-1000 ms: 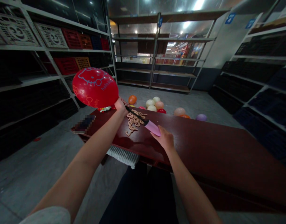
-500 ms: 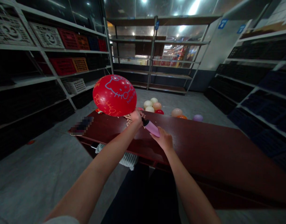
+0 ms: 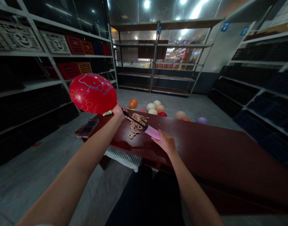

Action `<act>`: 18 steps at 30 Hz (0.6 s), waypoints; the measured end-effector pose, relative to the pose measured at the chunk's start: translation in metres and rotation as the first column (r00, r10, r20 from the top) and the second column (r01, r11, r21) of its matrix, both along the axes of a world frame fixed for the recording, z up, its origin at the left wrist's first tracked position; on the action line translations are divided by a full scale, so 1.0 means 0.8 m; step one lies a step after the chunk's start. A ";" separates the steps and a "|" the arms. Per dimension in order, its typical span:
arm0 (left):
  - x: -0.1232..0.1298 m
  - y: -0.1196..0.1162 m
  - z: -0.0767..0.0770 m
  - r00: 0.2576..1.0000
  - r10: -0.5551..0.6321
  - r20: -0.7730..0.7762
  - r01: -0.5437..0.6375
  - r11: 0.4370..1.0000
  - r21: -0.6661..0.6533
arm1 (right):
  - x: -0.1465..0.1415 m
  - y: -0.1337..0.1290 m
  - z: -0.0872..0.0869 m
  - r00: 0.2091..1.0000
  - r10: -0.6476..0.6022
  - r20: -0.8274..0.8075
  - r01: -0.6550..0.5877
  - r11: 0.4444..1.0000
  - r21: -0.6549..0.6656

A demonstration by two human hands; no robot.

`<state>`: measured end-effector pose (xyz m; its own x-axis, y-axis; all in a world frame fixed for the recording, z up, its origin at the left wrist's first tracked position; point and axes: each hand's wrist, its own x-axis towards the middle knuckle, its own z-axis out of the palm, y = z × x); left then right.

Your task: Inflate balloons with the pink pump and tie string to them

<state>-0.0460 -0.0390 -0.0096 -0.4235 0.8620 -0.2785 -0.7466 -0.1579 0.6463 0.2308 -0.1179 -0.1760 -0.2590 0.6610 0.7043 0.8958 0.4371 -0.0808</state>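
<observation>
An inflated red balloon (image 3: 93, 94) with a printed cat face and lettering is up at the left, over the table's far left part. My left hand (image 3: 119, 110) is closed at the balloon's neck, where it meets the end of a black rod. This rod runs down to the pink barrel of a hand balloon pump (image 3: 152, 132), so the pump is drawn out. My right hand (image 3: 167, 142) is wrapped round the barrel's near end. Beneath the rod, a heap of uninflated, skin-coloured long balloons or cords (image 3: 136, 122) lies on the table; their exact kind is unclear.
The dark red table (image 3: 205, 150) stretches to the right. A blurred-out dark flat object (image 3: 87, 128) lies at its left end. Several inflated balloons (image 3: 151, 107) rest on the floor beyond. Shelves with crates (image 3: 74, 45) stand left, and a metal rack (image 3: 155, 56) stands behind.
My left hand has moved left with the red balloon, away from my right hand. The pump's black rod now shows at length, and more of the heap is uncovered.
</observation>
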 end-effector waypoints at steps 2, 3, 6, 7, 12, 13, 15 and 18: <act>0.003 0.002 0.009 1.000 0.000 -0.014 0.001 1.000 0.023 | 0.000 0.001 -0.001 1.000 -0.013 -0.026 0.014 1.000 0.022; 0.007 0.002 0.012 1.000 -0.002 -0.019 0.003 0.999 0.040 | 0.001 0.002 -0.001 0.999 -0.026 -0.040 0.028 0.999 0.034; 0.030 0.002 0.017 1.000 0.013 -0.027 -0.010 0.995 0.101 | 0.005 0.003 0.000 0.995 -0.067 -0.069 0.071 0.996 0.056; 0.040 0.002 0.017 0.999 0.017 -0.028 -0.013 0.993 0.120 | 0.007 0.003 0.000 0.995 -0.072 -0.072 0.076 0.996 0.056; 0.098 -0.008 0.003 0.997 -0.028 -0.067 0.041 0.981 0.192 | 0.010 0.006 0.000 0.994 -0.062 -0.090 0.064 0.998 0.026; 0.111 -0.013 -0.002 0.996 -0.046 -0.073 0.059 0.979 0.196 | 0.010 0.006 0.000 0.994 -0.059 -0.093 0.061 0.998 0.015; 0.135 -0.021 -0.014 0.994 -0.073 -0.076 0.087 0.978 0.191 | 0.010 0.007 0.000 0.994 -0.054 -0.098 0.054 0.999 -0.006; 0.160 -0.031 -0.032 0.992 -0.112 -0.049 0.119 0.976 0.184 | 0.010 0.006 0.000 0.993 -0.063 -0.102 0.060 0.998 -0.030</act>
<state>0.0820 -0.0642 -0.0353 -0.3249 0.9411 -0.0937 -0.7424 -0.1924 0.6418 0.2386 -0.1130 -0.1758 -0.1442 0.6925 0.7069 0.9073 0.3776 -0.1849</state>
